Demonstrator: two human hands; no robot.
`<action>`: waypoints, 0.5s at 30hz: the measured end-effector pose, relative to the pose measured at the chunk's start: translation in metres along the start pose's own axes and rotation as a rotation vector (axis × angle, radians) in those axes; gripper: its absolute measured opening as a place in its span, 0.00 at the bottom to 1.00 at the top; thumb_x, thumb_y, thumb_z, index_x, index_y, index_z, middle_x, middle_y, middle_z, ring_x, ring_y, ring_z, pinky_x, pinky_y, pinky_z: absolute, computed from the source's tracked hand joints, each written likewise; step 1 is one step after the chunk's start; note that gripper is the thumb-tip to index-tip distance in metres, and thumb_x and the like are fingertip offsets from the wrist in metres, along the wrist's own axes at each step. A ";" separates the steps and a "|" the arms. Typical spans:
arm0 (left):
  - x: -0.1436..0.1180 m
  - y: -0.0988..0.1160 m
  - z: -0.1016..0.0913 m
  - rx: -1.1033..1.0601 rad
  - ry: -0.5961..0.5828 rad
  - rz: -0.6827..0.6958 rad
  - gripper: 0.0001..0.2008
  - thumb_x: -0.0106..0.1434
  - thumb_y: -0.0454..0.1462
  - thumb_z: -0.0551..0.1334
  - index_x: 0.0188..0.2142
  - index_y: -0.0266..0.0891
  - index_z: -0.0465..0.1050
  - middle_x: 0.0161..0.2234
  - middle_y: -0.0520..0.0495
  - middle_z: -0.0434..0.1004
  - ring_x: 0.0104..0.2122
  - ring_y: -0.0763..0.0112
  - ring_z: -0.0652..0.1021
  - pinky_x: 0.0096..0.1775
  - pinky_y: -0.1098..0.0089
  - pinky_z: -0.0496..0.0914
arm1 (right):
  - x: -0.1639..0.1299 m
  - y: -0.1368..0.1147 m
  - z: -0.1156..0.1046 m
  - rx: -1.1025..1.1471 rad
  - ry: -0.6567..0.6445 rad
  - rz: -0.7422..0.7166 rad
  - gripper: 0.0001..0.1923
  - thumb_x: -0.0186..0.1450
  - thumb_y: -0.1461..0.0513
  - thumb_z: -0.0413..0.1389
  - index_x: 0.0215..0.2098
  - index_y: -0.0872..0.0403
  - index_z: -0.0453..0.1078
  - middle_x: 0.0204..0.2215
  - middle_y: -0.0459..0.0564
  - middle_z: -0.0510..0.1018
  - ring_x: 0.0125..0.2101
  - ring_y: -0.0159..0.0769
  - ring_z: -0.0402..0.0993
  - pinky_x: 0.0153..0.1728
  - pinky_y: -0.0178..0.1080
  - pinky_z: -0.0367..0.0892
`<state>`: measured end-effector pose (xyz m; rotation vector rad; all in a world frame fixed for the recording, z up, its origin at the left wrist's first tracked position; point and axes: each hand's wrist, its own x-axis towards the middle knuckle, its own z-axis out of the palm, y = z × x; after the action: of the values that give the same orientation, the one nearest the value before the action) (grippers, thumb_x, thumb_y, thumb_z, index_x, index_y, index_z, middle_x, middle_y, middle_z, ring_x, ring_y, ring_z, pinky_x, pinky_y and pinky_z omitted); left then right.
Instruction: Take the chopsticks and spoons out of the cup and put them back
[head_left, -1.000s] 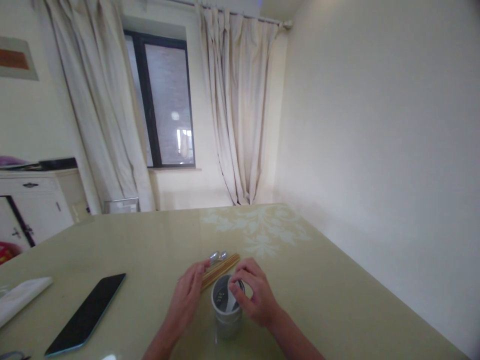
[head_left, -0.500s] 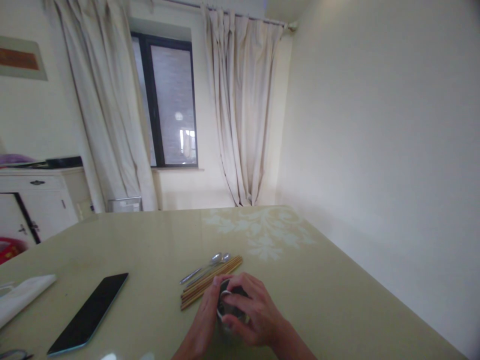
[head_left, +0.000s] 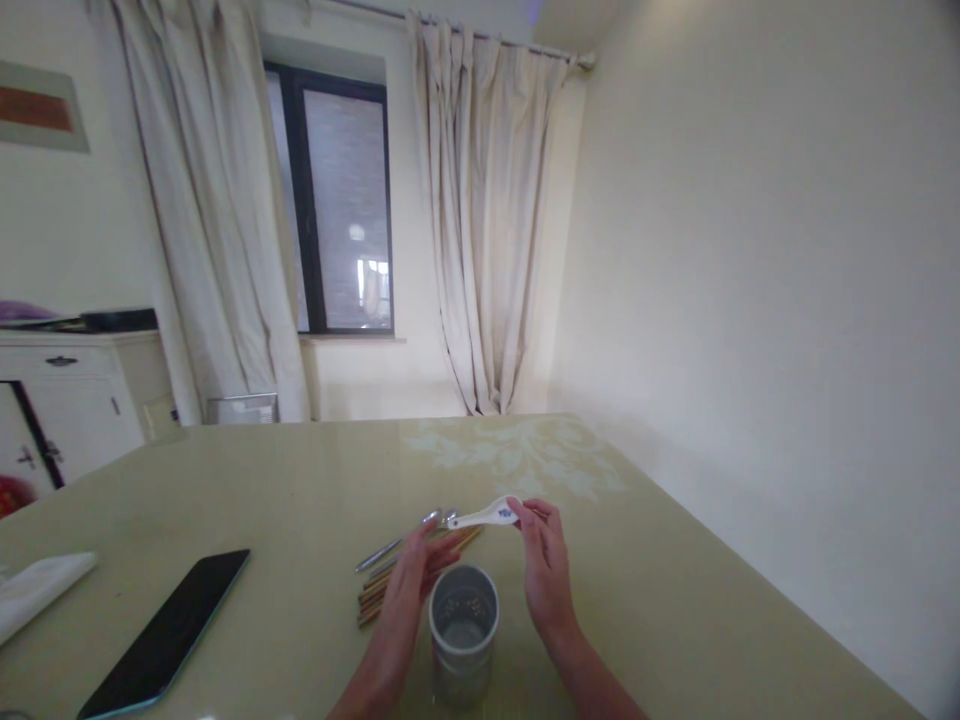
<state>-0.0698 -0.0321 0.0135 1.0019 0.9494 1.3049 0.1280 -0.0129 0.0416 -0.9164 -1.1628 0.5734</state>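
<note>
The right hand (head_left: 546,560) pinches a white ceramic spoon (head_left: 486,517) by its handle end, held level in the air just beyond the empty metal holder (head_left: 463,630) near the table's (head_left: 675,590) front edge. The left hand (head_left: 420,570) rests loose, grasping nothing, over the wooden chopsticks (head_left: 409,570) left of the holder, with two metal spoons (head_left: 409,535) alongside. A light, steady pinch is likely best, since glazed ceramic slips and chips.

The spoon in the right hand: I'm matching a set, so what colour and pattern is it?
White spoon with a small blue mark near the right hand; head view.
</note>
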 end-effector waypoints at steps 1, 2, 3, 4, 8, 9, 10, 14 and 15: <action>0.002 0.001 -0.002 0.042 0.050 0.046 0.51 0.60 0.73 0.55 0.69 0.39 0.65 0.57 0.32 0.83 0.54 0.49 0.84 0.58 0.51 0.76 | -0.002 0.006 0.004 0.015 -0.017 0.036 0.29 0.72 0.39 0.56 0.49 0.52 0.85 0.49 0.56 0.74 0.50 0.47 0.75 0.55 0.49 0.72; 0.002 0.002 -0.004 0.107 0.085 0.096 0.48 0.62 0.69 0.59 0.69 0.40 0.64 0.57 0.33 0.83 0.53 0.51 0.84 0.56 0.53 0.77 | -0.004 0.011 0.008 0.032 -0.040 0.071 0.30 0.71 0.38 0.57 0.47 0.52 0.84 0.48 0.55 0.74 0.49 0.47 0.75 0.55 0.48 0.72; 0.001 0.004 -0.007 0.201 0.110 0.149 0.45 0.63 0.66 0.62 0.69 0.41 0.64 0.57 0.35 0.83 0.51 0.53 0.85 0.54 0.56 0.78 | -0.006 0.015 0.012 0.052 -0.064 0.105 0.30 0.71 0.37 0.57 0.46 0.52 0.84 0.47 0.55 0.75 0.48 0.46 0.76 0.55 0.48 0.73; 0.000 0.005 -0.009 0.313 0.126 0.204 0.40 0.65 0.62 0.63 0.68 0.42 0.66 0.56 0.37 0.83 0.49 0.55 0.85 0.52 0.57 0.79 | -0.009 0.017 0.017 0.075 -0.087 0.137 0.30 0.70 0.37 0.58 0.45 0.52 0.83 0.46 0.55 0.77 0.48 0.46 0.76 0.55 0.48 0.73; -0.004 0.011 -0.021 0.843 0.188 0.410 0.19 0.73 0.49 0.56 0.52 0.46 0.81 0.49 0.44 0.82 0.44 0.60 0.84 0.50 0.60 0.78 | -0.016 0.016 0.028 0.145 -0.146 0.234 0.30 0.68 0.35 0.58 0.44 0.51 0.78 0.42 0.53 0.81 0.47 0.48 0.80 0.53 0.49 0.76; -0.005 0.013 -0.024 0.972 0.194 0.440 0.17 0.74 0.46 0.55 0.50 0.48 0.82 0.47 0.45 0.82 0.43 0.61 0.83 0.49 0.62 0.77 | -0.017 0.014 0.029 0.147 -0.157 0.249 0.30 0.68 0.35 0.58 0.44 0.51 0.76 0.42 0.53 0.82 0.47 0.48 0.80 0.53 0.50 0.76; -0.005 0.015 -0.026 1.095 0.191 0.461 0.16 0.74 0.44 0.56 0.48 0.49 0.83 0.44 0.45 0.81 0.43 0.62 0.83 0.47 0.63 0.76 | -0.018 0.012 0.030 0.143 -0.170 0.259 0.30 0.68 0.35 0.59 0.44 0.51 0.75 0.42 0.53 0.82 0.46 0.48 0.81 0.53 0.50 0.75; -0.003 0.023 -0.031 1.460 0.147 0.529 0.10 0.73 0.41 0.61 0.45 0.51 0.84 0.42 0.45 0.81 0.44 0.60 0.81 0.46 0.65 0.74 | -0.021 0.004 0.034 0.159 -0.230 0.272 0.29 0.68 0.35 0.59 0.44 0.52 0.74 0.41 0.53 0.83 0.45 0.47 0.82 0.51 0.48 0.76; -0.002 0.024 -0.032 1.503 0.130 0.545 0.10 0.72 0.39 0.62 0.46 0.51 0.84 0.44 0.45 0.82 0.45 0.59 0.80 0.48 0.64 0.74 | -0.022 0.002 0.036 0.173 -0.245 0.277 0.29 0.68 0.36 0.59 0.44 0.52 0.74 0.41 0.53 0.83 0.45 0.47 0.82 0.51 0.48 0.76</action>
<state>-0.1072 -0.0324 0.0266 2.4481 1.9017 0.9113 0.0875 -0.0181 0.0322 -0.8804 -1.1896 1.0181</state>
